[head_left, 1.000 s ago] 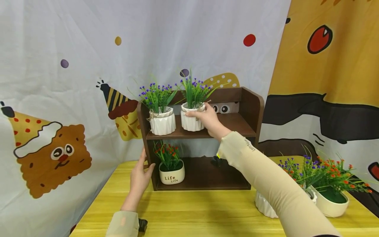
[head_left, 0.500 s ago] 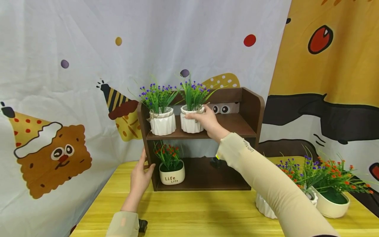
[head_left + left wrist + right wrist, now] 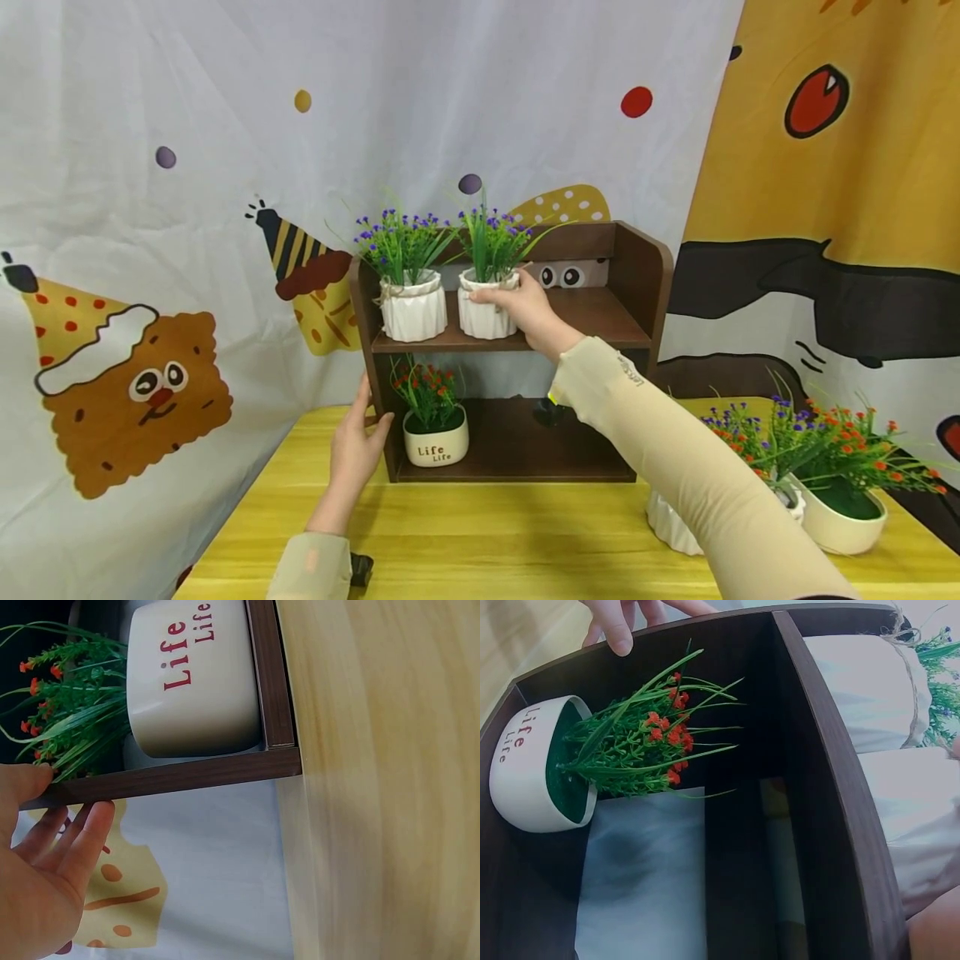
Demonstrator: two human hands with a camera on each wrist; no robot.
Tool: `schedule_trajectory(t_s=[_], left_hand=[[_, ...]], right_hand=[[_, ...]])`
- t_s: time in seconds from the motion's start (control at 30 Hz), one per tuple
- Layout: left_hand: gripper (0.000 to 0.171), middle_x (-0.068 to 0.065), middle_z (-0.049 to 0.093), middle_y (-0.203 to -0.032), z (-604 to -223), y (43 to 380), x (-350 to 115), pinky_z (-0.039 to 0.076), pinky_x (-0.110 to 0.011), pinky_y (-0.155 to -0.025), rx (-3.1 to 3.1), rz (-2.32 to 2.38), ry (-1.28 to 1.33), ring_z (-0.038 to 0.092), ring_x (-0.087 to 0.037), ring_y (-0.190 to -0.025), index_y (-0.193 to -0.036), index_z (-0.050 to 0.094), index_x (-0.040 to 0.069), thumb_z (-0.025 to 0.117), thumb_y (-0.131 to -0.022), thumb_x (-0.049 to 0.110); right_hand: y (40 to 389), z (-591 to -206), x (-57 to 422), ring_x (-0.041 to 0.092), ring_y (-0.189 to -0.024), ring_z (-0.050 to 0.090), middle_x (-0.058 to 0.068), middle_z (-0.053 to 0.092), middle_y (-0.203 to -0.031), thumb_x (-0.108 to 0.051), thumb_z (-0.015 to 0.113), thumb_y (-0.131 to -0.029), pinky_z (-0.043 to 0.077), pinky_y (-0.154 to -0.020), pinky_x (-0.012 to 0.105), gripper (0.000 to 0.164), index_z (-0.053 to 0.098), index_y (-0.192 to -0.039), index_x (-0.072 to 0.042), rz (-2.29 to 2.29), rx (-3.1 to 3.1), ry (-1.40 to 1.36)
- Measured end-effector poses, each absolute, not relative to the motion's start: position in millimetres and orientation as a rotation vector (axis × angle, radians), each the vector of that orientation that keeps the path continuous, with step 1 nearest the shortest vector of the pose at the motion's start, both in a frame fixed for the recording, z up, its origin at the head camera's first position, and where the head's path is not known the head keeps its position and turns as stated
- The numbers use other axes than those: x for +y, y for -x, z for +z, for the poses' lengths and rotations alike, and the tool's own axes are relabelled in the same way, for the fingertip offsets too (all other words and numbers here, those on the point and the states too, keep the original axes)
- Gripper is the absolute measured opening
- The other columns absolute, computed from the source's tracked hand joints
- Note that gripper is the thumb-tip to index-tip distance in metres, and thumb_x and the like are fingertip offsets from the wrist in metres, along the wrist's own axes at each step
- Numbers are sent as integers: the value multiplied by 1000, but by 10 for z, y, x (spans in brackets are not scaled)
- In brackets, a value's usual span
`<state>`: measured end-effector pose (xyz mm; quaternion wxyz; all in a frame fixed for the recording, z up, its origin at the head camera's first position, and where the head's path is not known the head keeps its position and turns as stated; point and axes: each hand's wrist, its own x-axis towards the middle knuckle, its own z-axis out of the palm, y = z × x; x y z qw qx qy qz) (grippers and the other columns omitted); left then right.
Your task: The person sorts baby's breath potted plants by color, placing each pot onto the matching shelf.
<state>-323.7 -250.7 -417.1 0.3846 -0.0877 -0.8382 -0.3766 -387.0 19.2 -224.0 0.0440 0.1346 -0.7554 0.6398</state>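
Note:
My right hand (image 3: 534,310) grips a white ribbed flowerpot (image 3: 476,322) with purple flowers near its rim, thumb across the front. This pot is at the upper board of a dark brown two-tier shelf (image 3: 517,475), just right of a matching white pot (image 3: 414,317) with purple flowers. My left hand (image 3: 356,454) holds the shelf's left side panel (image 3: 187,771), thumb on the inner side and fingers outside, as the left wrist view shows. On the lower tier a cream pot (image 3: 437,448) lettered "Life", with red flowers, stands near that panel.
On the wooden table (image 3: 480,533), right of the shelf, stand a white ribbed pot (image 3: 670,525), partly behind my right sleeve, and a cream pot (image 3: 847,529) with orange-red flowers. A printed curtain (image 3: 480,92) hangs behind.
The pot in my right hand has come down slightly onto the upper board, mostly between the first two frames. My left hand stays at the side panel.

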Motion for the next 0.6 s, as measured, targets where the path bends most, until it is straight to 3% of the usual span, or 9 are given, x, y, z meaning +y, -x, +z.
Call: schedule_trajectory(t_s=[0.3,0.43,0.6], left_hand=[[90,-23,62,-121,-4154,3243,-2518,58,-47,-71,-2136,-946,240,67,-37,-91,-156,22,28,72,-86,1],[90,-24,62,-121,-4158,3241,-2510,57,-49,-71,-2138,-941,232,68,-38,-89,-156,23,27,73,-85,1],[90,-24,63,-119,-4168,3241,-2508,57,-49,-71,-2136,-930,225,68,-37,-87,-156,23,28,73,-85,1]], right_hand=[[3834,-2187,229,27,-143,23,9,15,-160,-37,78,-82,26,-113,47,104,9,-156,-14,1928,-2424,-396],[3766,-2150,297,27,-145,18,7,11,-161,-40,77,-82,24,-115,47,105,8,-157,-17,1902,-2460,-388],[3594,-2124,497,28,-144,21,10,20,-158,-37,73,-86,24,-115,48,96,11,-157,-15,1815,-2518,-461]])
